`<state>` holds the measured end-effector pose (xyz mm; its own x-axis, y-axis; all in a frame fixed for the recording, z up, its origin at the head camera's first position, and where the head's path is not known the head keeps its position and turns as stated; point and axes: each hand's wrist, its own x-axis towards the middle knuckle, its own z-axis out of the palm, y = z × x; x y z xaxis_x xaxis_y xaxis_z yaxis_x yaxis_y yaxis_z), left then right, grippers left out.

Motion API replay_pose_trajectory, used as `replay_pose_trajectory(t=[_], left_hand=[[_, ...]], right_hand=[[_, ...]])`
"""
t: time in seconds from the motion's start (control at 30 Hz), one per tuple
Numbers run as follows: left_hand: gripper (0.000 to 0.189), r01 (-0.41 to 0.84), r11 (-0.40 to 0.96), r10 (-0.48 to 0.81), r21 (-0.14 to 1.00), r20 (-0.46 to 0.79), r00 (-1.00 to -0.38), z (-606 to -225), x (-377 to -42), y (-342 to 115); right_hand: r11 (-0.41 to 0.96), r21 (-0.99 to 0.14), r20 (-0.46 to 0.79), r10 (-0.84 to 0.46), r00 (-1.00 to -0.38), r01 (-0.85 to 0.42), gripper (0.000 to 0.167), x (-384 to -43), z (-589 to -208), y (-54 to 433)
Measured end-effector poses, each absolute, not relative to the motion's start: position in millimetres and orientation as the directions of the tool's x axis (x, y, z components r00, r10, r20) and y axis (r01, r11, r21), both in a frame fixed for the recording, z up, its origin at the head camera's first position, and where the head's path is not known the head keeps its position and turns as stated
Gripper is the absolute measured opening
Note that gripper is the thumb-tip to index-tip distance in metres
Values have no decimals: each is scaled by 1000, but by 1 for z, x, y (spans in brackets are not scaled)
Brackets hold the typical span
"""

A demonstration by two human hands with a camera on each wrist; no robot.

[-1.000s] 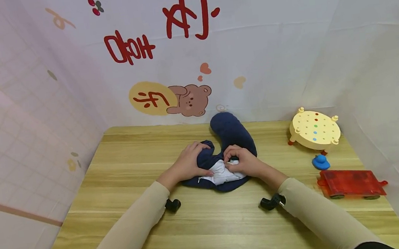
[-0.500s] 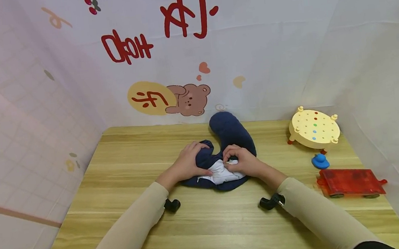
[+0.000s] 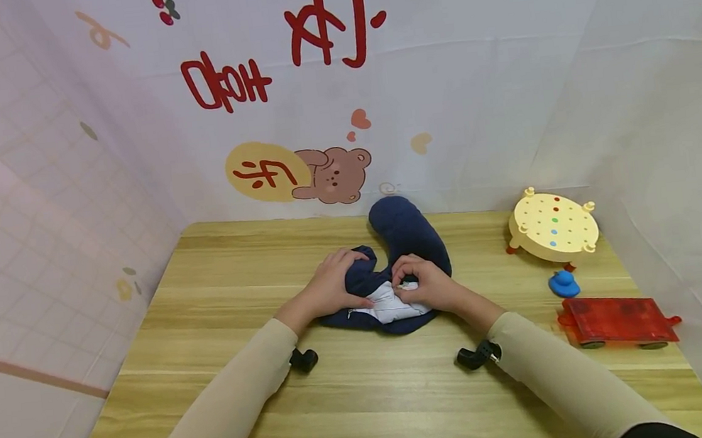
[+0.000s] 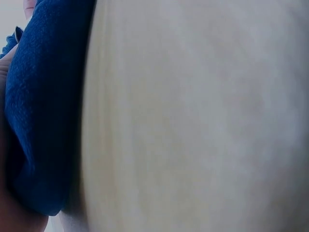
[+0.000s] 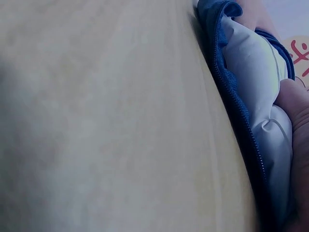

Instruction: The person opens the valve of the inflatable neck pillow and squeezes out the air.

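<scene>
A navy U-shaped neck pillow (image 3: 405,231) lies on the table, its outer cover unzipped along the near side. White inner lining (image 3: 388,308) shows through the opening. My left hand (image 3: 330,287) grips the pillow's left arm, thumb near the white part and fingers over the top. With thumb and forefinger, my right hand (image 3: 430,285) pinches the white lining near the middle of the opening. In the right wrist view the zipper (image 5: 236,108) runs along the cover's edge beside the bulging white lining. The left wrist view shows the plush cover (image 4: 48,106) close up.
To the right are a yellow round pegged toy (image 3: 554,226), a small blue duck (image 3: 565,285) and a red wheeled toy cart (image 3: 619,321). The wooden table (image 3: 370,402) meets a printed white wall sheet (image 3: 472,92) behind and at the sides.
</scene>
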<state>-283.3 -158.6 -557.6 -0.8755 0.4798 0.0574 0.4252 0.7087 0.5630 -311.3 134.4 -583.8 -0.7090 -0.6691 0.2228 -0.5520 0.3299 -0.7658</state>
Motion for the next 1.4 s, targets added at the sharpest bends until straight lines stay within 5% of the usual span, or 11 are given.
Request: replay_pose_trajectory(t=[1.0,1.4], left_hand=[[75,432,715,483,549,59,-874,-563,-284,-159],[121,387,689,466,612,35,-884,-557,-284,-156]], right_hand=[[323,-769,226,-669,-708,-551,7,-310,-588,134],[303,-763,251,-675,-693,-572,4,-313,-589,136]])
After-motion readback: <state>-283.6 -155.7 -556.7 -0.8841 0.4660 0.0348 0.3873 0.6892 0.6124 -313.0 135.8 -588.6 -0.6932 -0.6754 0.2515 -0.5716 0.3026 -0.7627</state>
